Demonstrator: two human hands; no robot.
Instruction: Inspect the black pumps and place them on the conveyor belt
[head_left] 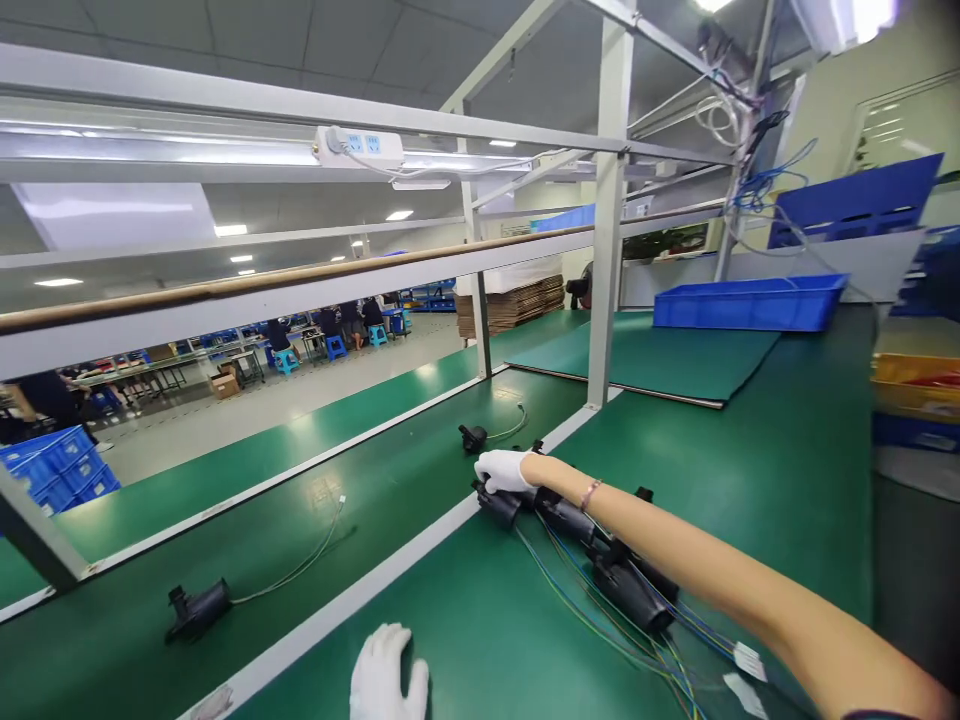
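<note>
A green bench (810, 440) runs under the left hand (386, 675) and right hand (504, 470), a blue bin (750, 306) far beyond. The left's thumb and fingers stand apart; the right curls over 1 black part (499, 510), whether clamped I cannot tell. 1 loose part (473, 438) lies just past it.

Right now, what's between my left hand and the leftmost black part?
In the head view, a white strip and green surface lie between your left hand and that black part.
</note>
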